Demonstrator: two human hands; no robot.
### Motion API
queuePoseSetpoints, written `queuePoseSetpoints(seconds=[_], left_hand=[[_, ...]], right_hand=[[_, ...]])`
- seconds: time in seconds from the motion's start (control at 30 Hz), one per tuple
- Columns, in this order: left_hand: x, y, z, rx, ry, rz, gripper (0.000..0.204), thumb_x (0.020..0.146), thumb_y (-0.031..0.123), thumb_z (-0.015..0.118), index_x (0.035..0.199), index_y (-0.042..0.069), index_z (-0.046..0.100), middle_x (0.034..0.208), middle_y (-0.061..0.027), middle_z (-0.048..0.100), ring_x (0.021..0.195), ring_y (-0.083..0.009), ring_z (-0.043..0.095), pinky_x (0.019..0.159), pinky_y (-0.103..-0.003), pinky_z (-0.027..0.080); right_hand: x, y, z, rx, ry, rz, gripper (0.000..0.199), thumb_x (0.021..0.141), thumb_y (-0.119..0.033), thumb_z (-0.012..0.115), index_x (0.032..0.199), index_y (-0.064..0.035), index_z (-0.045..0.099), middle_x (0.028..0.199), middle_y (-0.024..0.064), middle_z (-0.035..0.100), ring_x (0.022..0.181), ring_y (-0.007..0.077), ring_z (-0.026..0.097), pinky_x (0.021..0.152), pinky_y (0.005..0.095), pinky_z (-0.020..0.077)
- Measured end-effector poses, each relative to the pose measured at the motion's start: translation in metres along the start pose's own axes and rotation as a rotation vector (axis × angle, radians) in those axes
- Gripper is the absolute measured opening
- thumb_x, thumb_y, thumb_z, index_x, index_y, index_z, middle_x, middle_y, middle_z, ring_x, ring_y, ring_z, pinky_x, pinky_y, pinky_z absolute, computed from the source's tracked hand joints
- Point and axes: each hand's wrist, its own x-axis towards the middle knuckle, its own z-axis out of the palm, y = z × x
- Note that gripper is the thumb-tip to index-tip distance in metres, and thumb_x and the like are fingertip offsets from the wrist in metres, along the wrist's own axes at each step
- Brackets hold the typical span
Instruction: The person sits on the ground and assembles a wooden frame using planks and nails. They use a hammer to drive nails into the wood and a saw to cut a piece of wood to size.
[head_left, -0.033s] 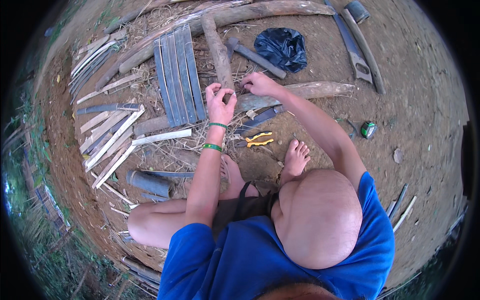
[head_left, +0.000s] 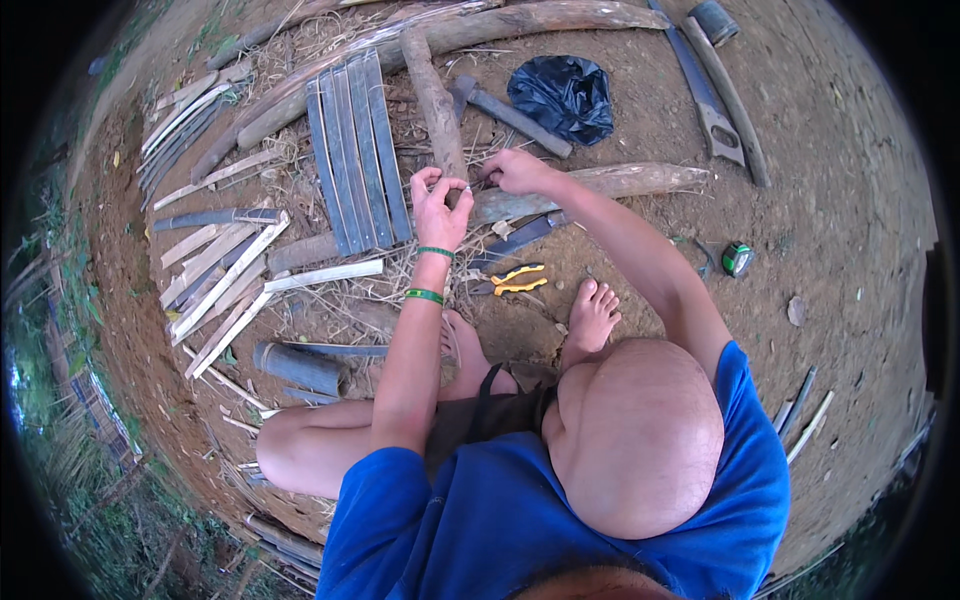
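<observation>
Bare dirt ground (head_left: 820,250) carries everything; person sits on it w/ knees folded, feet near the work. Far side: long curved logs (head_left: 540,20), a shorter pole (head_left: 435,100) running near-to-far. Left of pole, a row of dark bamboo slats (head_left: 355,150) laid side by side; further left, pale split strips (head_left: 225,275) in a loose fan. Far right: hand saw (head_left: 705,95); black plastic bag (head_left: 562,95) mid-far w/ a hammer-like tool (head_left: 510,115) just left of it. Log (head_left: 610,182) lies across, just beyond both hands. Near it a dark blade, prob. a machete (head_left: 515,240), then yellow-handled pliers (head_left: 515,280), and a small green tape measure (head_left: 738,258) off right.

Left hand (head_left: 438,205), two green bands at wrist, has fingers pinched together on sth thin, prob. a wire or fibre tie (head_left: 472,185); right hand (head_left: 515,172) fingers closed on its other end, touching the log. Tie sits between the hands, over the log's left end.

Judged: tie is light, flexible, easy to slip or kink; best held close to each end, taut. Log looks heavy, stiff.

Hard to tell: tie itself is too thin to make out clearly; right fingertips hidden behind knuckles; rim items bent by lens.
</observation>
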Motion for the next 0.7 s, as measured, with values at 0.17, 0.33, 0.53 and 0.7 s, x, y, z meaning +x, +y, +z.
queuePoseSetpoints(seconds=[0.17, 0.33, 0.53, 0.7], left_hand=[[0.003, 0.003, -0.005, 0.027, -0.016, -0.011, 0.017, 0.077, 0.016, 0.081, 0.091, 0.009, 0.074, 0.116, -0.012, 0.051, 0.107, -0.0291, 0.057, 0.093, -0.04, 0.048], [0.011, 0.006, -0.006, 0.089, -0.069, 0.009, 0.017, 0.076, 0.016, 0.082, 0.089, 0.01, 0.074, 0.113, -0.0114, 0.049, 0.108, -0.0291, 0.055, 0.095, -0.04, 0.048], [0.015, 0.0, -0.011, 0.045, -0.101, -0.008, 0.017, 0.075, 0.016, 0.083, 0.091, 0.012, 0.076, 0.12, -0.012, 0.047, 0.11, -0.03, 0.054, 0.097, -0.04, 0.048], [0.017, 0.001, -0.012, -0.001, -0.169, -0.029, 0.02, 0.076, 0.016, 0.083, 0.096, 0.017, 0.078, 0.126, -0.0122, 0.045, 0.11, -0.0303, 0.054, 0.095, -0.041, 0.049]], right_hand=[[0.01, -0.012, 0.009, -0.04, -0.073, 0.018, 0.033, 0.087, -0.015, 0.061, 0.117, -0.0122, 0.076, 0.111, 0.0172, 0.075, 0.103, 0.0349, 0.071, 0.093, 0.0437, 0.0547], [0.016, -0.007, 0.007, 0.035, -0.191, 0.068, 0.033, 0.09, -0.024, 0.064, 0.118, -0.0102, 0.075, 0.109, 0.0161, 0.076, 0.1, 0.0306, 0.071, 0.091, 0.0415, 0.0535], [0.023, -0.006, 0.007, 0.146, -0.245, 0.143, 0.037, 0.092, -0.034, 0.064, 0.117, -0.0103, 0.075, 0.107, 0.0137, 0.077, 0.097, 0.026, 0.07, 0.088, 0.0394, 0.0528], [0.023, 0.004, 0.013, 0.149, -0.212, 0.128, 0.039, 0.093, -0.038, 0.063, 0.118, -0.0096, 0.075, 0.106, 0.0145, 0.076, 0.096, 0.0267, 0.07, 0.087, 0.0405, 0.0525]])
